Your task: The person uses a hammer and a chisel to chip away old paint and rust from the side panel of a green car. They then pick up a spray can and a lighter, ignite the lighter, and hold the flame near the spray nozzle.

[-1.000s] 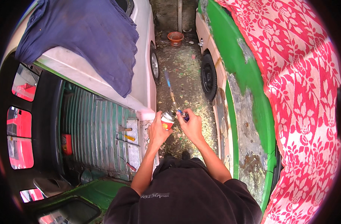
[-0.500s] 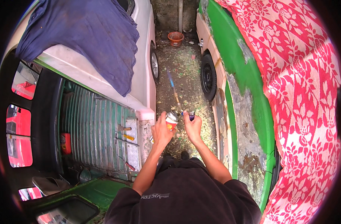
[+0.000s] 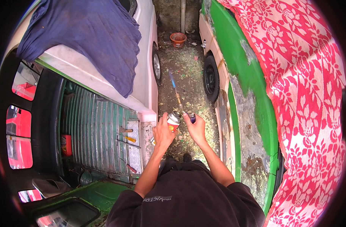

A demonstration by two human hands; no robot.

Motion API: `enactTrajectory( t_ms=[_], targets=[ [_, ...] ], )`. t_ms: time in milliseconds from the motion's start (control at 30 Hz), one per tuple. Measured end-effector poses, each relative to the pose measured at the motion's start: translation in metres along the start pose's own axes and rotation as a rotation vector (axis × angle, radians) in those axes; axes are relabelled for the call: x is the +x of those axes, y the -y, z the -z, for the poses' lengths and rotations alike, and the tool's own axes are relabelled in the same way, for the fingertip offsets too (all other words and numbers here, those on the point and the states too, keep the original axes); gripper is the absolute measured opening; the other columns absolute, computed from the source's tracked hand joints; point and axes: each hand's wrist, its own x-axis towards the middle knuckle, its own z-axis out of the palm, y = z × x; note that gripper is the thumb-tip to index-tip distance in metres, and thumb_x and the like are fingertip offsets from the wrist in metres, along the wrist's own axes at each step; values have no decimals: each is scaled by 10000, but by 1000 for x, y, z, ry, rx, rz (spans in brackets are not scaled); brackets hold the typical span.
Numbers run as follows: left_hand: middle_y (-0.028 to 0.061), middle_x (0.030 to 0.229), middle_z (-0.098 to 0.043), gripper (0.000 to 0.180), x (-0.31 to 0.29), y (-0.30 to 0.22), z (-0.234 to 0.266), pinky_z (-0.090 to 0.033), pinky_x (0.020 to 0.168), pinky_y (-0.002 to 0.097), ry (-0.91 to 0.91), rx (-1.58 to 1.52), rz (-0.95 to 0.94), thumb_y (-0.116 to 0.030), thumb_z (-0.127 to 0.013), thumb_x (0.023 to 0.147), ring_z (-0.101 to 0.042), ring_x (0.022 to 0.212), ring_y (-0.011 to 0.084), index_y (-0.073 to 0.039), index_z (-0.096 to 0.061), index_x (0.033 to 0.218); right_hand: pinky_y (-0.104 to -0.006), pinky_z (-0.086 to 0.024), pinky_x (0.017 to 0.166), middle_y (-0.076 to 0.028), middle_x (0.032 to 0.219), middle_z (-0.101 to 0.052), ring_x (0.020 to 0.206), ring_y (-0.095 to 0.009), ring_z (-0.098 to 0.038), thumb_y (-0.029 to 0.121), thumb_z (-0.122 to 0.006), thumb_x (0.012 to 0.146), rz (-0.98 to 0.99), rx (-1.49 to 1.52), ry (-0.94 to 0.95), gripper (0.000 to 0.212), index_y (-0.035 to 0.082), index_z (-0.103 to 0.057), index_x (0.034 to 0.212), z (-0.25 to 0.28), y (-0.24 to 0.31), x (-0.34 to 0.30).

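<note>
My left hand [image 3: 163,132] is wrapped around a white, red and yellow gas canister [image 3: 174,120]. A brass torch nozzle [image 3: 178,97] extends from the canister's top and points away from me. From its tip burns a blue flame [image 3: 173,81]. Closed around a small dark purple lighter [image 3: 192,119], my right hand [image 3: 196,130] is beside the canister. Its thumb and finger are at the base of the torch; whether they grip a knob there is hidden.
On the left stands a pinkish-white vehicle [image 3: 142,56] draped with a blue cloth [image 3: 89,41]. Its ribbed green floor [image 3: 93,125] bears a yellow-handled tool [image 3: 130,139] and a red container [image 3: 66,145]. To the right is a green, patchy vehicle [image 3: 252,102] under a red floral cloth [image 3: 305,94]. An orange basin [image 3: 178,39] sits ahead.
My right hand has shifted slightly left, closer to the torch base, and the lighter has turned more upright. The flame keeps burning; my left hand has barely moved.
</note>
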Motion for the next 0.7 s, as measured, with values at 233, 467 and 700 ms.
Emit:
enactTrajectory(
  t_ms=[233, 467, 700],
  targets=[
    [213, 1131, -613, 857, 0, 3, 1, -502, 826, 481, -1, 11, -33, -102, -831, 561, -621, 989, 414, -28, -429, 1314, -321, -304, 430, -30, 462, -420, 445, -84, -362, 265, -666, 900, 43, -92, -8, 413, -10, -537, 620, 5, 23, -4],
    [199, 1115, -614, 862, -2, 3, 0, -488, 830, 484, -15, 28, -52, -108, -829, 562, -623, 989, 402, -39, -426, 1321, -287, -230, 413, 62, 487, -407, 437, -41, -311, 269, -646, 921, -75, 84, -6, 457, 77, -484, 540, -3, -2, -4],
    [193, 1133, -606, 864, -4, 4, -2, -471, 829, 498, -5, 36, -43, -110, -825, 567, -616, 1006, 400, -41, -424, 1330, -248, -181, 365, 69, 484, -374, 371, -41, -275, 293, -608, 941, -371, 560, 55, 390, 82, -510, 629, -8, 2, -9]
  ],
)
